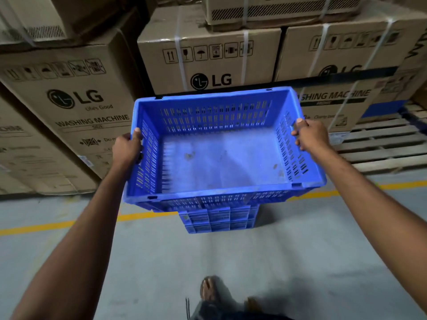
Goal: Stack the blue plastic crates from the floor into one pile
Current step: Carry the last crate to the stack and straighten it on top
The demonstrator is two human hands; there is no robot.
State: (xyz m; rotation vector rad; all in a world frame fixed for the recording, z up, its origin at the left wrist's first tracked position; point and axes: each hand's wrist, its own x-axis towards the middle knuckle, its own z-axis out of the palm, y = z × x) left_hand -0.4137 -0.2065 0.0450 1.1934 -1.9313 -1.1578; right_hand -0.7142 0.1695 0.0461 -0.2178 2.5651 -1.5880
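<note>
I hold an empty blue plastic crate (219,158) with slotted walls in front of me, its open top facing up. My left hand (127,148) grips its left rim, thumb over the edge. On the right rim my right hand (310,135) grips the same way. Directly below the held crate stands a pile of blue crates (219,219) on the floor; only its near side shows under the held crate. Whether the held crate touches the pile I cannot tell.
Large cardboard washing-machine boxes (208,65) are stacked close behind the pile and to the left (76,107). A wooden pallet (381,144) lies at the right. A yellow line (46,227) crosses the grey floor. My foot (209,289) is near the bottom edge.
</note>
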